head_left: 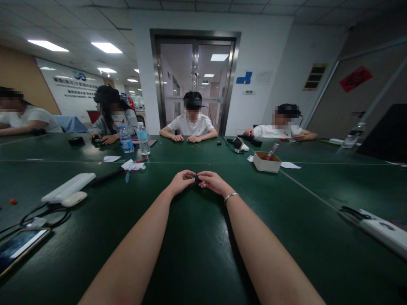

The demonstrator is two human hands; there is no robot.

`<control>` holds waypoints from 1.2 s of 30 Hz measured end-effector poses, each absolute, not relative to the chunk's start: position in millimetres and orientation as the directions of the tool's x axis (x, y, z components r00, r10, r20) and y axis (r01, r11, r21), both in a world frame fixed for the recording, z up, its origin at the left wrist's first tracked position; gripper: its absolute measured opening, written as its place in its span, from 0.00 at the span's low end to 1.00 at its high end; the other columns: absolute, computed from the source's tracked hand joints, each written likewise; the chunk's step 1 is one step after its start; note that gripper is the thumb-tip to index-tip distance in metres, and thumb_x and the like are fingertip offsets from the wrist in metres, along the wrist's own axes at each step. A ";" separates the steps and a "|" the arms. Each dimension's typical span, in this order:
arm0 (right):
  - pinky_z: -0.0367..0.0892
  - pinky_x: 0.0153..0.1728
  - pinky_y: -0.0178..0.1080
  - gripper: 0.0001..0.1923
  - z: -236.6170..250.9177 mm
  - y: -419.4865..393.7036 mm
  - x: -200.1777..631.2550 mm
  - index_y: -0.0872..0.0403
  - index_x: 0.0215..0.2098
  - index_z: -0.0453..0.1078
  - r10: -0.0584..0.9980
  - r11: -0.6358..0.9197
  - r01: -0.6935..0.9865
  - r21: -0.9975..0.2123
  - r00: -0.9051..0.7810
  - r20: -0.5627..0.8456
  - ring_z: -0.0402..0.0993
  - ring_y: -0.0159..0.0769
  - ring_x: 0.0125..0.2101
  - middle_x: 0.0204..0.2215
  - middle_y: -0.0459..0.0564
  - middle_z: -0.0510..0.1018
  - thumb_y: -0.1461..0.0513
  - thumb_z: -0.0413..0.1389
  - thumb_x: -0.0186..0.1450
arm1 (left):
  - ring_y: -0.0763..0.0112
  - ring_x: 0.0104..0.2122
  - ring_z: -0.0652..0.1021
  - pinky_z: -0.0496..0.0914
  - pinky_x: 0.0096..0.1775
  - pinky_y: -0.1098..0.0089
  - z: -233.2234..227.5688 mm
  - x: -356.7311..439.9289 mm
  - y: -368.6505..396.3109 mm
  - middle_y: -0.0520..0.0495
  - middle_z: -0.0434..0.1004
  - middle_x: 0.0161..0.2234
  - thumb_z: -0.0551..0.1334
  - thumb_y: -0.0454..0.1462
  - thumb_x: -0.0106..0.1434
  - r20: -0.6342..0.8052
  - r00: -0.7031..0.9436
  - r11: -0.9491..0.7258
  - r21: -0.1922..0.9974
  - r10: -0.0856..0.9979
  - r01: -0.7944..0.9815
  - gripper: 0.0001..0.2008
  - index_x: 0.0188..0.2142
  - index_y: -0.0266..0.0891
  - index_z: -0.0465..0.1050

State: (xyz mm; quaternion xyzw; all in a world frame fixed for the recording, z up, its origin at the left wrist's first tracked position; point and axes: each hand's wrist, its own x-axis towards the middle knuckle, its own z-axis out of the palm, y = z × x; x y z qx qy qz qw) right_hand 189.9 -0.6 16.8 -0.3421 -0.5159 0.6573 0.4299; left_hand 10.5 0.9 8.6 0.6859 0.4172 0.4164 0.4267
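Both my arms stretch forward over the dark green table (197, 237). My left hand (180, 181) and my right hand (212, 181) meet at the table's middle, fingertips pinched together on a small dark object (197, 178) between them. The object is tiny and mostly hidden by my fingers. A thin bracelet circles my right wrist.
A small cardboard box (266, 162) with a red pen stands ahead right. White power strip (68, 187), black cables and a phone (19, 245) lie at left; another white strip (383, 231) at right. Two water bottles (135, 138) stand far left. Several people sit across the table.
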 end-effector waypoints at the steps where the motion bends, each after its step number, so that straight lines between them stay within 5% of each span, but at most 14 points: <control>1: 0.70 0.21 0.26 0.07 16.2 0.1 189.9 0.62 0.37 0.68 0.917 -0.100 -0.215 -0.972 -0.399 -0.006 0.73 0.28 0.21 0.24 0.50 0.75 0.71 0.57 0.59 | 0.75 0.26 0.69 0.62 0.23 0.77 8.4 10.1 1.1 0.46 0.71 0.33 0.64 0.39 0.49 0.228 0.303 -0.299 0.930 0.925 0.215 0.18 0.40 0.35 0.70; 11: 0.64 0.14 0.24 0.06 18.2 -0.2 185.1 0.61 0.33 0.67 0.925 -0.070 -0.133 -0.989 -0.379 -0.014 0.66 0.24 0.14 0.16 0.49 0.72 0.64 0.53 0.64 | 0.77 0.25 0.68 0.61 0.22 0.77 10.6 9.8 -0.4 0.45 0.72 0.34 0.62 0.38 0.50 0.224 0.284 -0.284 0.940 0.932 0.190 0.16 0.39 0.34 0.71; 18: 0.66 0.17 0.25 0.05 15.8 1.8 185.2 0.62 0.34 0.67 0.920 -0.092 -0.134 -0.987 -0.391 -0.032 0.67 0.24 0.15 0.18 0.50 0.74 0.68 0.50 0.64 | 0.79 0.19 0.64 0.58 0.22 0.77 10.5 12.4 0.6 0.52 0.68 0.21 0.57 0.42 0.56 0.179 0.301 -0.246 0.948 0.937 0.201 0.14 0.36 0.33 0.70; 23: 0.66 0.18 0.25 0.04 14.8 1.9 187.7 0.62 0.34 0.67 0.916 -0.085 -0.175 -0.981 -0.400 -0.008 0.68 0.25 0.16 0.18 0.50 0.74 0.68 0.52 0.64 | 0.79 0.21 0.66 0.60 0.23 0.76 11.1 12.2 0.4 0.50 0.71 0.28 0.59 0.40 0.54 0.175 0.285 -0.239 0.949 0.942 0.206 0.14 0.38 0.35 0.70; 36: 0.70 0.21 0.27 0.06 14.4 0.9 189.5 0.61 0.35 0.70 0.911 -0.094 -0.218 -0.971 -0.412 0.004 0.71 0.26 0.20 0.25 0.50 0.75 0.70 0.58 0.58 | 0.79 0.19 0.65 0.59 0.22 0.76 10.4 11.4 1.9 0.51 0.68 0.22 0.55 0.40 0.56 0.151 0.308 -0.222 0.953 0.939 0.207 0.14 0.39 0.34 0.70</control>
